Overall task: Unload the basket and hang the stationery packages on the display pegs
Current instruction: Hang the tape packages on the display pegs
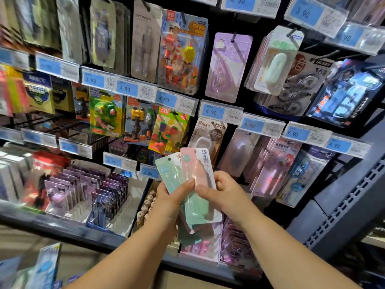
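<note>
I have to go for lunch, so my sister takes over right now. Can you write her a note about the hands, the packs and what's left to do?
Left hand grips a fan of mint-green carded blister packs.
Right hand holds the pink carded blister pack at its lower end, on top of the fan.
All are held in front of the shelves, on none of the black display pegs.
The basket is out of view.
To do: hang these packs.
</note>
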A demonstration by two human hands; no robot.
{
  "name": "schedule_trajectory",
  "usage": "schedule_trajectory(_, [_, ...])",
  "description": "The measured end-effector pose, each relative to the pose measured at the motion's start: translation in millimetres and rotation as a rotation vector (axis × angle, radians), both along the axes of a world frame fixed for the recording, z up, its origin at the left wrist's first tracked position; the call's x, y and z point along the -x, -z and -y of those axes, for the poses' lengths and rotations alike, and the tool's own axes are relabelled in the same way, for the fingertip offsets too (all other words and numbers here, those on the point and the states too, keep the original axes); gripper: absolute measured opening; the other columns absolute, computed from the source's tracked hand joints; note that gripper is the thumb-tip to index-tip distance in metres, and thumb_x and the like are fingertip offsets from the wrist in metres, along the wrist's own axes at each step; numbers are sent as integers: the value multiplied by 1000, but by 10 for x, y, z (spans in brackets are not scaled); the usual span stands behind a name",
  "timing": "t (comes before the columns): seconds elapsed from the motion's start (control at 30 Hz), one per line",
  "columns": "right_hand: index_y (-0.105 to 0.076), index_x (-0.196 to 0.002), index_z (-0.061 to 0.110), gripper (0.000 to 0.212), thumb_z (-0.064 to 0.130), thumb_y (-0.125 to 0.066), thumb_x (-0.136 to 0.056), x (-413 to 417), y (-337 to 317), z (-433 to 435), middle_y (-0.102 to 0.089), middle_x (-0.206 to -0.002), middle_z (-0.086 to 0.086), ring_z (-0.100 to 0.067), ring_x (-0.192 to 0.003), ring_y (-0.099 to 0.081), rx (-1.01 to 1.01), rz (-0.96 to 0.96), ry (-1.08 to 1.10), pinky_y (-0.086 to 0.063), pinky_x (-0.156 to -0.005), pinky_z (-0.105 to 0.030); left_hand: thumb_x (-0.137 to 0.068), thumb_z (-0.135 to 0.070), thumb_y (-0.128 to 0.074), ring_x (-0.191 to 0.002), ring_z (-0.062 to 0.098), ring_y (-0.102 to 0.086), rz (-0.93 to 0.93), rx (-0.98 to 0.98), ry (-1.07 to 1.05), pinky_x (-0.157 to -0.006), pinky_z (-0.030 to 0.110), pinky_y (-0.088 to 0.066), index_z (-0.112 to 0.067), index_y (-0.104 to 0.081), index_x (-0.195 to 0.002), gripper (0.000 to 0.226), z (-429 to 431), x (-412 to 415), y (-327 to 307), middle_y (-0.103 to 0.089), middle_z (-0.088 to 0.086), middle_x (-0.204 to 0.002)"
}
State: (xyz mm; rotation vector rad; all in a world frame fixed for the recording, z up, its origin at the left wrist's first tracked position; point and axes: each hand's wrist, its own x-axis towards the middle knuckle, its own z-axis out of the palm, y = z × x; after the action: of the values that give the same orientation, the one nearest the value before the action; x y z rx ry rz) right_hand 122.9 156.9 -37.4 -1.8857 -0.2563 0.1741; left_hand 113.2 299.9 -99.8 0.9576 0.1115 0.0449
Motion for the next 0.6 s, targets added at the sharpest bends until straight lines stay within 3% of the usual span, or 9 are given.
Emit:
schedule_trajectory(0.07, [-58,-112,15,39,26,-78,-80,36,-18,-5,-73,-103,-3,-17,-91,-72,-71,-45,11,-59,-78,-35,-55,-42,-87,-100,36,-70,15,-12,5,-87,55,-55,-18,-56,-129,84,6,14,0,-71,13,-114])
schedule_trajectory(0.17, [-60,-112,7,24,7,-65,-88,85,-44,11,-75,-88,-6,-18,-77,-73,-281,-142,38,-57,-63,-31,-68,-37,-79,-101,37,-69,44,3,35,-81,47,-56,-15,-59,-125,65,17,45,-8,-71,16,-113])
schedule_trajectory(0.3, [-61,-109,11,19,7,-58,-91,65,-36,100,-72,-86,-10,-21,-72,-70,-402,-159,100,-57,-60,-36,-66,-42,-80,-102,40,-67,23,-11,45,-80,47,-55,-16,-57,-125,69,19,42,-3,-69,19,-114])
schedule_trajectory(0.4, [-61,-105,17,13,12,-57,-93,-2,-34,221,-69,-85,-5,-19,-73,-66,-450,-105,197,-53,-59,-33,-62,-41,-80,-101,36,-68,-39,16,23,-83,48,-56,-21,-53,-126,72,13,14,10,-70,15,-112])
schedule_trajectory(0.5, [-60,-105,18,13,14,-59,-92,-84,-14,361,-70,-91,-3,-19,-82,-66,-514,-15,277,-54,-74,-40,-60,-40,-83,-102,34,-68,-64,17,11,-88,51,-55,-21,-50,-128,77,8,6,2,-68,15,-114])
schedule_trajectory(0.6, [-59,-107,18,14,13,-58,-94,-147,5,463,-66,-103,-4,-19,-90,-63,-494,63,349,-50,-83,-42,-64,-38,-86,-100,34,-68,-56,37,17,-80,46,-56,-19,-50,-128,76,22,26,-25,-68,16,-114])
